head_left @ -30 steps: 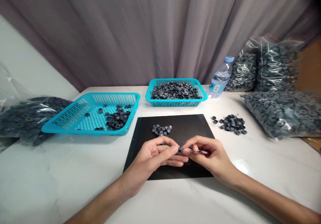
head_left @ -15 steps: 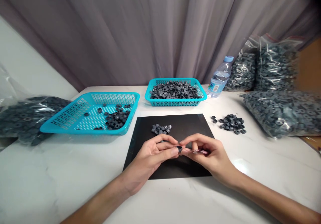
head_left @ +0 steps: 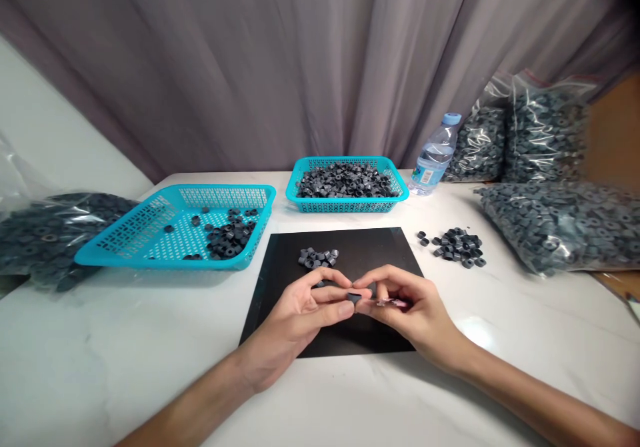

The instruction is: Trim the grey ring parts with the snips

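Over the black mat (head_left: 280, 327), my left hand (head_left: 300, 313) pinches a small dark grey plastic ring (head_left: 355, 297) between thumb and fingers. My right hand (head_left: 420, 307) meets it from the other side, its thumb and index fingertips at the ring. A small pinkish, shiny tool (head_left: 394, 303) lies within the curled right fingers; its exact kind is hidden. Behind the hands, a small heap of grey rings (head_left: 317, 258) rests on the mat.
At left stands a blue basket (head_left: 165, 260) with some rings; another blue basket (head_left: 347, 205) at the back is full of them. A loose pile (head_left: 457, 247) lies right of the mat. A water bottle (head_left: 434, 157) and bulging bags (head_left: 565, 227) are at right, one bag (head_left: 60, 233) far left.
The ring has been tilted between my fingers, so its opening now shows as a thinner slit. Both hands stay together over the mat; the view has shifted slightly.
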Available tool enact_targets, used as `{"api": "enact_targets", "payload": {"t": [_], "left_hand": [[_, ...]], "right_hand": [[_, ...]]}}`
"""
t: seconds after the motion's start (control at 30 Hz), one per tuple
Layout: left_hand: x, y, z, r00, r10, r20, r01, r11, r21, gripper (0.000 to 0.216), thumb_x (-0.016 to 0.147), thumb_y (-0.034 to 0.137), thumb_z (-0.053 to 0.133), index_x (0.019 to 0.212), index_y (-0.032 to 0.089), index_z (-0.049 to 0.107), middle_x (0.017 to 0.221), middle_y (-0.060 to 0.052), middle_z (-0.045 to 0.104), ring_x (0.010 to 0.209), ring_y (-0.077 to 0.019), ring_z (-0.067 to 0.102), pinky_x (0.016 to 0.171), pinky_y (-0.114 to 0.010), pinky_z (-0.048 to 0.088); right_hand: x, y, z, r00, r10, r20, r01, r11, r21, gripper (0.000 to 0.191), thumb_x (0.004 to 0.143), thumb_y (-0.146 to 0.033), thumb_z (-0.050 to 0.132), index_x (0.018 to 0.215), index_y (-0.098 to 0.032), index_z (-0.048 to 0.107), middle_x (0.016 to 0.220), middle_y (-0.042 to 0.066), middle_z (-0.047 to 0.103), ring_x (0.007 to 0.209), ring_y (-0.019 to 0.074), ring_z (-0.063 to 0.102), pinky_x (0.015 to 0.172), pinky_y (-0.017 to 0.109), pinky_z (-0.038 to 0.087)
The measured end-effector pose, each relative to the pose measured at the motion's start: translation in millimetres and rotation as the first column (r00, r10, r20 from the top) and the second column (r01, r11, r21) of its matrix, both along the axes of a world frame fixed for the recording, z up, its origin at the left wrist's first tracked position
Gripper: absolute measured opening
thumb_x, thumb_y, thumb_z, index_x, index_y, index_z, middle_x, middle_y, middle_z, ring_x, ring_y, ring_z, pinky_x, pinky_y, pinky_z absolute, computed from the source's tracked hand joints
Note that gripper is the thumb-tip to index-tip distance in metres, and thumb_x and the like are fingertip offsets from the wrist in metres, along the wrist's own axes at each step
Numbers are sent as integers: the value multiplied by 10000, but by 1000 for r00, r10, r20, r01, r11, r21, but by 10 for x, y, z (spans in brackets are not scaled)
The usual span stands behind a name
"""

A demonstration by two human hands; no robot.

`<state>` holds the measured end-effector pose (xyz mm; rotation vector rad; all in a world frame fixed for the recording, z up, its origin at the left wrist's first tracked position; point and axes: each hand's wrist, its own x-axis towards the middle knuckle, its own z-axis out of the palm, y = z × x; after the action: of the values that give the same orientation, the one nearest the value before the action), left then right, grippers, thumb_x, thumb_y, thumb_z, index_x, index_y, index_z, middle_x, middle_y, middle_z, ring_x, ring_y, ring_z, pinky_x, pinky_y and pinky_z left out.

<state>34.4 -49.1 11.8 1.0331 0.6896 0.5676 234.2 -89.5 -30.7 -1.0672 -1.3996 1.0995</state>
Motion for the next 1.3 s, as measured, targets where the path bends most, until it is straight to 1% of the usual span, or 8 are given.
{"api": "enact_targets", "payload": {"t": [0.23,0.4,0.53,0.77,0.9,1.03,1.13,1.3], "left_hand": [[-6,7,-10,999,45,-4,-45,999,27,225,878,203,783,994,201,590,1059,-69,792,1073,-193,714,1004,-300,444],[-2,-14,-28,996,69,49,-71,997,39,264,839,174,812,989,199,596,1015,-45,770,990,-160,706,958,-280,472],[4,-29,-34,997,70,42,-72,997,36,253,833,187,815,976,195,606,978,-39,755,984,-169,698,954,-289,475],[11,-39,-38,994,101,38,-103,994,28,237,791,198,846,930,178,656,1046,-65,766,994,-192,701,973,-316,474],[14,-62,-75,995,103,19,-104,994,39,185,825,235,825,958,169,715,1061,-82,778,1017,-211,700,975,-323,468],[18,-81,-130,996,92,14,-92,994,59,189,892,277,764,1040,160,759,997,-81,770,926,-178,666,873,-276,465],[26,-89,-139,995,95,40,-96,995,26,210,914,282,747,1083,158,733,990,-76,760,869,-152,631,827,-256,449],[33,-83,-117,987,136,88,-130,989,-63,243,911,267,764,1099,213,620,927,-32,746,840,-140,614,844,-262,429]], "right_hand": [[-9,41,-4,1000,-10,2,10,1000,9,195,869,-385,775,1004,-245,777,643,-63,390,571,98,340,534,260,273],[-1,42,-8,1000,-4,10,4,1000,-29,207,839,-404,799,931,-220,777,632,-63,380,555,91,320,513,252,265],[-4,33,-2,999,-22,41,23,999,-41,263,836,-454,788,918,-204,772,623,-59,381,549,97,320,502,253,275],[5,28,-8,998,-18,52,20,999,-46,251,831,-445,798,918,-212,767,640,-52,410,564,100,353,518,251,291],[9,9,-13,999,-1,52,4,998,-62,244,848,-438,783,938,-213,757,646,-48,435,576,105,386,529,251,298],[3,-13,-20,999,3,44,0,998,-66,256,869,-444,764,975,-213,731,643,-53,431,577,112,414,530,253,312],[0,-19,-24,1000,4,28,-2,999,-52,290,880,-446,754,1050,-215,713,641,-66,403,563,109,403,533,254,333],[5,2,-15,1000,8,3,-8,999,-51,318,884,-443,745,1112,-223,725,633,-63,442,581,118,479,547,248,393]]}}
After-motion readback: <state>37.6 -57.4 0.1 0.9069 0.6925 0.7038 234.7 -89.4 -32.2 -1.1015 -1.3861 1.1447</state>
